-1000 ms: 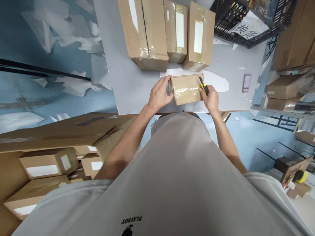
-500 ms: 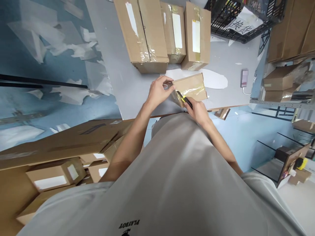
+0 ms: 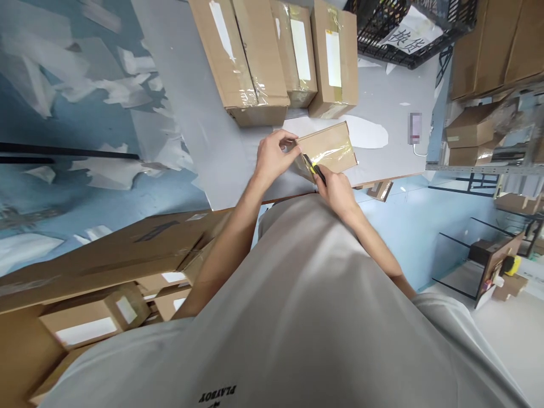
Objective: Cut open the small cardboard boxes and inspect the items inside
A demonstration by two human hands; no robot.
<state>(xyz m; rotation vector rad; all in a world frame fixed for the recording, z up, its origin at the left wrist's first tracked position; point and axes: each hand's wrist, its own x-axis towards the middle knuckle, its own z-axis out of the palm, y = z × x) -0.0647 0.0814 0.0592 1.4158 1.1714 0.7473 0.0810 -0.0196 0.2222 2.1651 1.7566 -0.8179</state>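
A small cardboard box with shiny clear tape across it lies on the grey table in front of me. My left hand pinches the box at its left end, thumb and fingers curled around the corner. In my right hand is a black and yellow utility knife, its tip at the taped left end of the box. Whether the blade has gone through the tape I cannot tell.
Taped cartons stand behind the small box. A black plastic crate with a handwritten paper is at the back right. A small device with a cable lies near the right edge. A large open carton holding boxes is at my left.
The whole view has shifted slightly. The utility knife has moved a little left and towards me along the box's left end; my left hand keeps its hold on the box.
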